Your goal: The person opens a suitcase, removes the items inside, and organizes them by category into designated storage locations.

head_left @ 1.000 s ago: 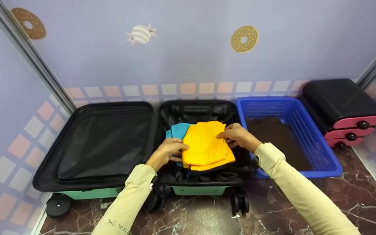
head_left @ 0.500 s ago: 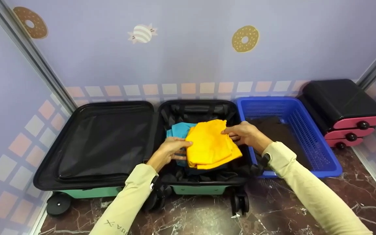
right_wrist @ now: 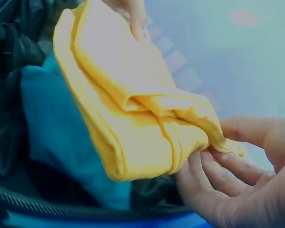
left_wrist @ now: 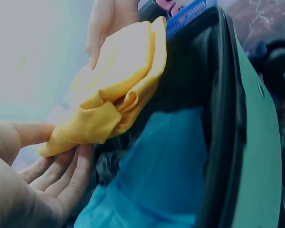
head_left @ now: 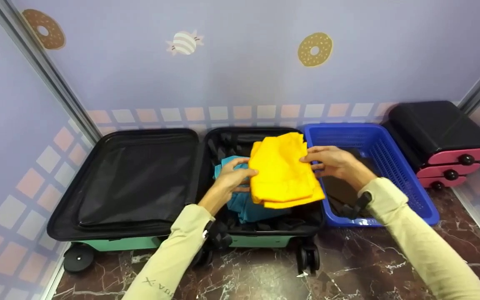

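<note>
A folded yellow cloth garment (head_left: pixel 283 171) hangs raised above the right half of the open suitcase (head_left: pixel 265 239). My left hand (head_left: pixel 229 181) pinches its left edge, thumb on top and fingers beneath. At the opposite edge my right hand (head_left: pixel 333 164) pinches it the same way, which the right wrist view shows closely at the thumb and fingers (right_wrist: pixel 218 175). Below lies a blue folded garment (head_left: pixel 248 206) inside the suitcase, partly hidden by the yellow one. In the left wrist view the blue garment (left_wrist: pixel 161 166) lies apart from the yellow garment (left_wrist: pixel 109 85).
To the right stands a blue plastic basket (head_left: pixel 415 200) with dark brown cloth (head_left: pixel 344 191) in it. Beyond it is a black cabinet with pink drawers (head_left: pixel 452 141). The suitcase's other half (head_left: pixel 136 183) lies at left with its black lining showing. A wall stands behind.
Both hands have lifted the yellow garment up and to the right, off the blue one. More of the blue garment now shows in the suitcase.
</note>
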Available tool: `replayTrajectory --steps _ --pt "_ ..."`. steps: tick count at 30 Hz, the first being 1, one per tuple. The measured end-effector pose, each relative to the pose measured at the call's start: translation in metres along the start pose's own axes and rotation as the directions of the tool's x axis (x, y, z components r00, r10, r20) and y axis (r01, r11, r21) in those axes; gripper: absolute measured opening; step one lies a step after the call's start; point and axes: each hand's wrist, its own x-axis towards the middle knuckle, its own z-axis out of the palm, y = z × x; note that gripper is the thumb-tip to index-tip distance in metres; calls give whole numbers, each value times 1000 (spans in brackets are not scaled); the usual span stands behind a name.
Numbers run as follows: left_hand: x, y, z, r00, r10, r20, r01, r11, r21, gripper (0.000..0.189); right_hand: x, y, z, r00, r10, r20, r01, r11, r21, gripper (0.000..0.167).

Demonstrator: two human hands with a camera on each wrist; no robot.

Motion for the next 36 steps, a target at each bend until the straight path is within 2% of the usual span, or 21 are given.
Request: replayTrajectory --steps 3,10,13,20,25,31,33,36 --pt "0 7 12 1000 24 9 -24 999 -25 55 -9 -3 -13 999 -32 7 32 999 -8 21" --pt "1 20 45 994 102 51 -97 991 -93 54 -36 -9 -55 986 -165 2 163 976 -142 19" --pt "3 22 59 990 123 65 -115 988 -106 52 -45 -11 -71 983 -183 -6 179 968 -173 21" --pt "14 27 92 985 158 64 -148 980 -135 49 -52 -9 -101 982 -181 -52 156 938 -309 27" --pt "16 30 112 978 179 103 -158 969 -188 52 -56 -7 -120 980 -180 -85 138 921 -364 26" --pt "17 31 138 967 204 152 -164 957 -240 58 -65 -5 -142 981 -159 -115 94 896 -435 41" --pt "16 32 144 961 203 188 -159 961 -226 64 -67 -5 -149 979 -149 -137 72 889 -452 48" --pt "14 33 148 957 185 224 -154 977 -148 70 -68 -2 -158 980 -124 -155 38 883 -468 63"
